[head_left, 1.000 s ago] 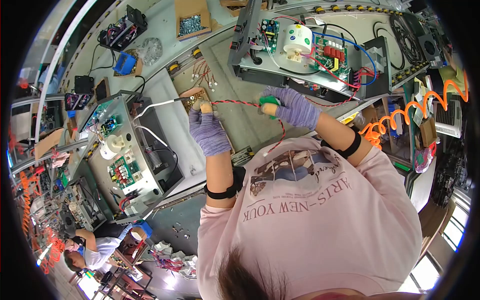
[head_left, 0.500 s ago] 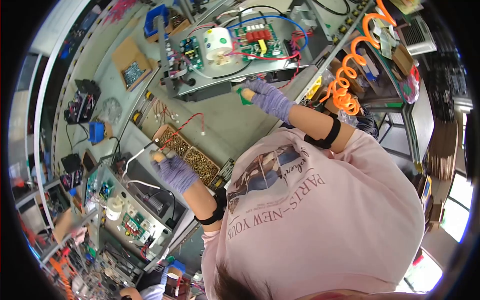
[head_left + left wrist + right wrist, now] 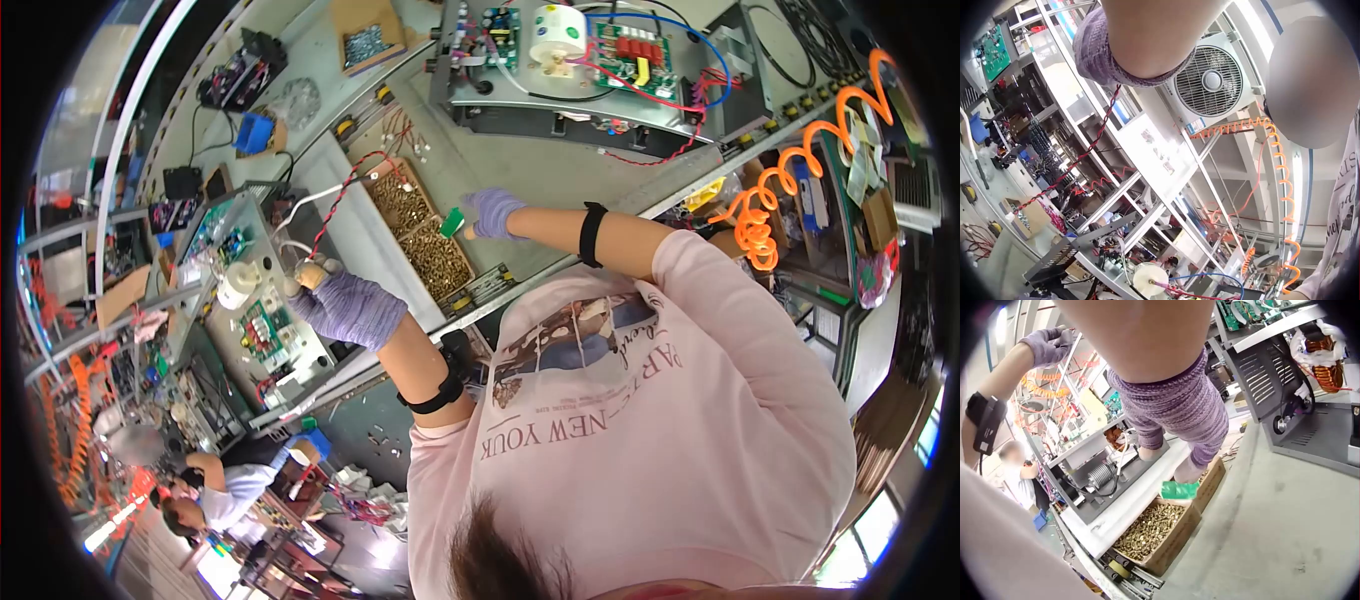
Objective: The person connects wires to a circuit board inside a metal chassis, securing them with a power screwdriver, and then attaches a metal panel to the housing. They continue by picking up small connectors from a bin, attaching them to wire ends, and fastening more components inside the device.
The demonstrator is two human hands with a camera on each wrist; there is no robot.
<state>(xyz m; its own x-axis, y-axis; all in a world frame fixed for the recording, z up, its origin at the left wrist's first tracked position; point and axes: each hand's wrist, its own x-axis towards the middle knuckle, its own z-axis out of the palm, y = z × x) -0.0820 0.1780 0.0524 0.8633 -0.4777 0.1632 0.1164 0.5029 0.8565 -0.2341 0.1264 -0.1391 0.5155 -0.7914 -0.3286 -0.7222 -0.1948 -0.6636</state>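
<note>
My left hand (image 3: 350, 305), in a purple knit glove with bare fingertips, grips a twisted red-and-black wire (image 3: 345, 195) beside the open metal chassis (image 3: 310, 345) on the left. The wire rises from the fingers and arches over a cardboard tray; its white connector (image 3: 1010, 217) shows at the free end in the left wrist view. My right hand (image 3: 495, 213), gloved alike, is near the tray's right side and pinches a small green piece (image 3: 1179, 490) at its fingertips. Brass-coloured small hardware (image 3: 1150, 531) fills the tray (image 3: 1175, 545).
A second chassis (image 3: 610, 103) with a white round part and circuit boards stands at the back. Behind the tray lie loose wires with white connectors (image 3: 405, 140). An orange coiled hose (image 3: 755, 235) hangs at right. Another person (image 3: 225, 490) is at lower left.
The wire was stretched between both hands; my right hand has let go of it and come back toward the tray. My left hand has moved left toward the chassis with the wire.
</note>
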